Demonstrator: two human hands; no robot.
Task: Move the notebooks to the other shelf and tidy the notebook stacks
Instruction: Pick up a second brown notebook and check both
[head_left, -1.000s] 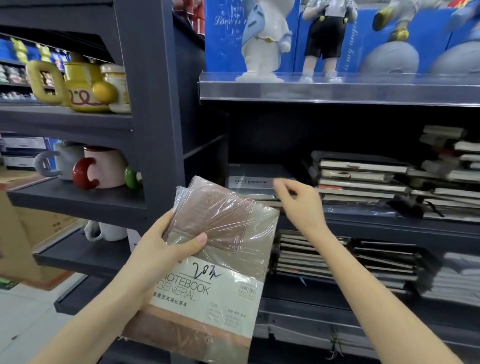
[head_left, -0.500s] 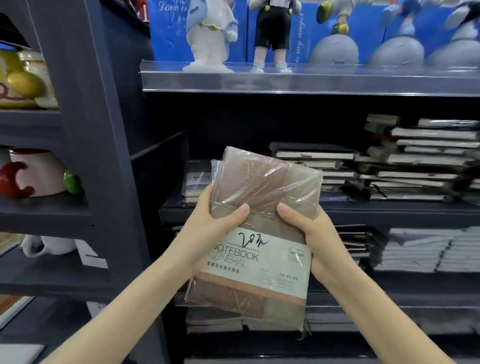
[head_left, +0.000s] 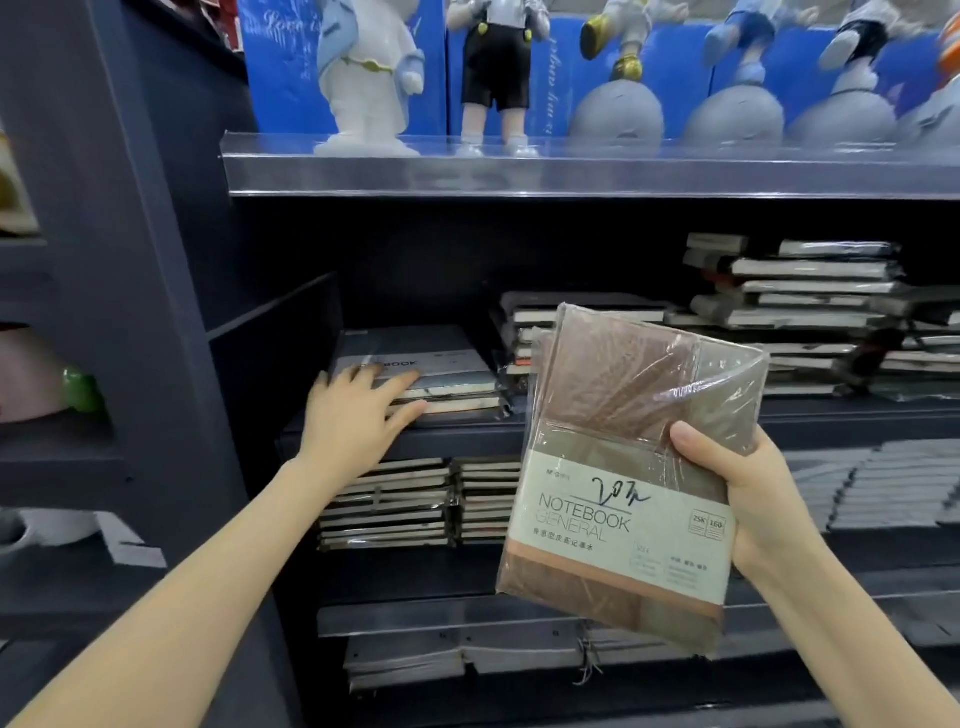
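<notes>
My right hand (head_left: 753, 493) grips a small stack of brown plastic-wrapped notebooks (head_left: 618, 467) by their right edge, held up in front of the shelves. My left hand (head_left: 353, 410) rests with fingers spread on the front left corner of a short stack of dark notebooks (head_left: 431, 374) at the left end of the middle shelf (head_left: 467, 434). It touches the stack without closing on it. More notebook stacks (head_left: 795, 306) lie untidily on the same shelf to the right.
Below are further notebook stacks (head_left: 389, 504) on a lower shelf and more (head_left: 405, 665) beneath that. Figurines (head_left: 374, 83) stand on the clear-fronted top shelf. A dark upright post (head_left: 130, 312) divides off the left bay with mugs.
My left hand let go of the brown notebooks and reached to the dark stack on the middle shelf. My right hand now holds the brown notebooks alone, shifted to the right.
</notes>
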